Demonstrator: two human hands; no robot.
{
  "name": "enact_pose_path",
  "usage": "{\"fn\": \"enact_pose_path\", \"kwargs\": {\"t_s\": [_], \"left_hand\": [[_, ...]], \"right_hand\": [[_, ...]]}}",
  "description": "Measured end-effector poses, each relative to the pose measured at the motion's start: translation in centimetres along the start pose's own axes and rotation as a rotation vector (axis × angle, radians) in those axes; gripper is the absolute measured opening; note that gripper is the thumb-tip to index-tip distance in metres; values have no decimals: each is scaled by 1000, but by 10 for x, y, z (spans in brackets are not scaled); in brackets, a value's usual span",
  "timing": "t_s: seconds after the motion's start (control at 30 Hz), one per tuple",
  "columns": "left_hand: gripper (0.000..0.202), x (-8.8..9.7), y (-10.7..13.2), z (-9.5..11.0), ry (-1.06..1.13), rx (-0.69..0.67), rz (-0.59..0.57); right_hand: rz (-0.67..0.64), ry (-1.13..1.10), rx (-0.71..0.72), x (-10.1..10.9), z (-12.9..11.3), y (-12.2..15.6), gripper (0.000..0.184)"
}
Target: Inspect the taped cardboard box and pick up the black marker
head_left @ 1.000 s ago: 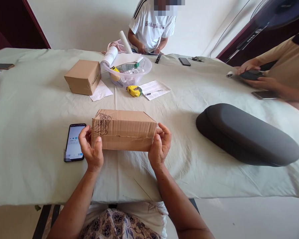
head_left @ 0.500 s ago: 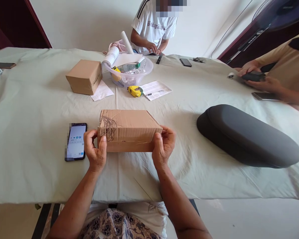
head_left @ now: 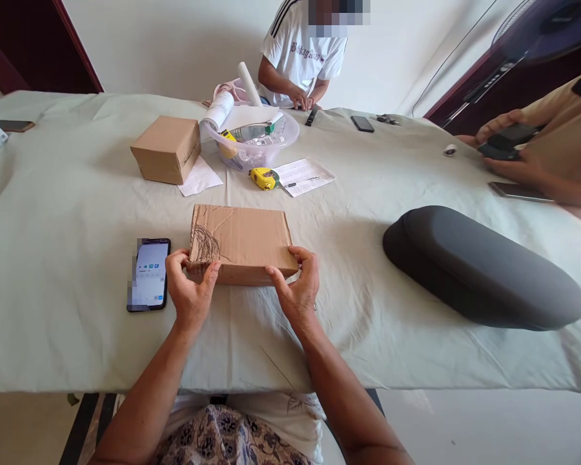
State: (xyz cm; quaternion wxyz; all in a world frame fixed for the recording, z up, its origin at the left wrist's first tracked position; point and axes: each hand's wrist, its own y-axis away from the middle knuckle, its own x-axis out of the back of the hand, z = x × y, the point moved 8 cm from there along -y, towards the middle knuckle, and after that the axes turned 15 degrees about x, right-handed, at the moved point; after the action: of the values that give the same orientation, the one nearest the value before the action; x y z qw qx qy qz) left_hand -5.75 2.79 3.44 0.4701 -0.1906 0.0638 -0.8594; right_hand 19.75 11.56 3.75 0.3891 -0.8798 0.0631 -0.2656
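Cloth-covered tabletop (head_left: pixel 68 226), white wall (head_left: pixel 174 45) behind. Left hand (head_left: pixel 191 290) and right hand (head_left: pixel 297 290) grasp a scribbled cardboard box (head_left: pixel 252 236) at its near corners, thumbs along the near edge; contact with cloth unclear. Visible faces closed, box not yet released; contents and remaining handling cannot be judged. Smartphone (head_left: pixel 150 278) just left; dark padded seat (head_left: pixel 479 265) well right; second carton (head_left: pixel 162 152), yellow tape measure (head_left: pixel 264 179) beyond.

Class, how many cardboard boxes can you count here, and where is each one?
2. The scribbled box is between the left hand and right hand; the plain box stands farther back, left of the plastic basin. No others show.
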Motion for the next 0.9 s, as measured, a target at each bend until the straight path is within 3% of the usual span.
{"fn": "enact_pose_path", "kwargs": {"t_s": [0.2,0.43,0.53,0.73,0.9], "left_hand": [[52,4,-4,6,22,-63,27],[63,10,-11,49,-100,-238,93],[69,2,-14,71,-159,-342,36],[67,-27,5,116,-245,-726,-62],[46,-37,18,126,-258,-830,-88]], "right_hand": [[-13,-79,35,-8,-6,3,49],[-69,-197,-24,-14,-10,4,47],[-193,-237,-86,-22,-6,6,51],[-597,-265,-169,-53,4,21,58],[-668,-249,-157,-61,4,25,53]]}}
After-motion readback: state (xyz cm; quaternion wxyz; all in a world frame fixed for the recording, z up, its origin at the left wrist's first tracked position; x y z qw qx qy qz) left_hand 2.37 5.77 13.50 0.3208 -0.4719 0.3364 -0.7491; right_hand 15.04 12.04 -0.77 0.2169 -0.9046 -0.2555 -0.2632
